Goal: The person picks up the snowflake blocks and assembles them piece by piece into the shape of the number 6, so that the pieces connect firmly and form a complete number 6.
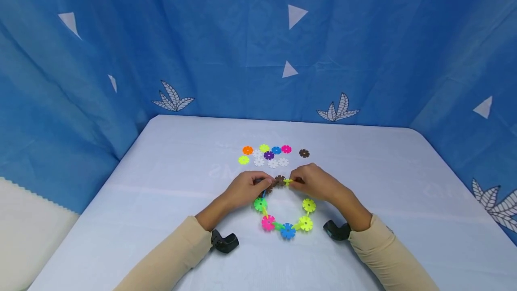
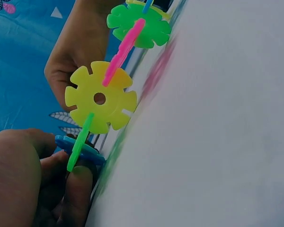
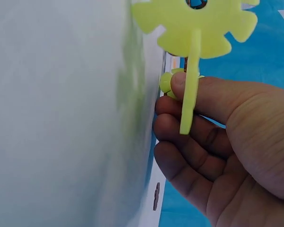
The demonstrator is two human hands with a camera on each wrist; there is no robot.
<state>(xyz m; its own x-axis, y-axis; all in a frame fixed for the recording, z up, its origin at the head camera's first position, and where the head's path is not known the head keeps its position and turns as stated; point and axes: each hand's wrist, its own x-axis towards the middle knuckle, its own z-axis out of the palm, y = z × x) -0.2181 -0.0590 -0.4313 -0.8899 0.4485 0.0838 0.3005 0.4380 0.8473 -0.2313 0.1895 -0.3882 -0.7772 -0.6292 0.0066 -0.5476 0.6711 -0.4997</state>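
Observation:
Slotted snowflake discs are joined into a ring on the table, with a pink disc [image 1: 268,222], a blue disc [image 1: 288,231] and a yellow disc [image 1: 305,223] along its near side. My left hand [image 1: 248,187] pinches the ring at its far left, around a blue disc [image 2: 87,150] beside a green one [image 2: 79,144]. A brown disc [image 1: 280,180] sits between both hands. My right hand [image 1: 316,182] pinches a yellow disc [image 3: 166,83] next to that brown one. Fingers partly hide the far side of the ring.
Beyond the hands lie loose discs: an orange disc [image 1: 247,150], a purple disc [image 1: 269,155], a pink disc [image 1: 286,149], several white discs [image 1: 273,163] and a lone brown disc [image 1: 304,153]. A blue curtain [image 1: 242,44] hangs behind the white table [image 1: 161,160].

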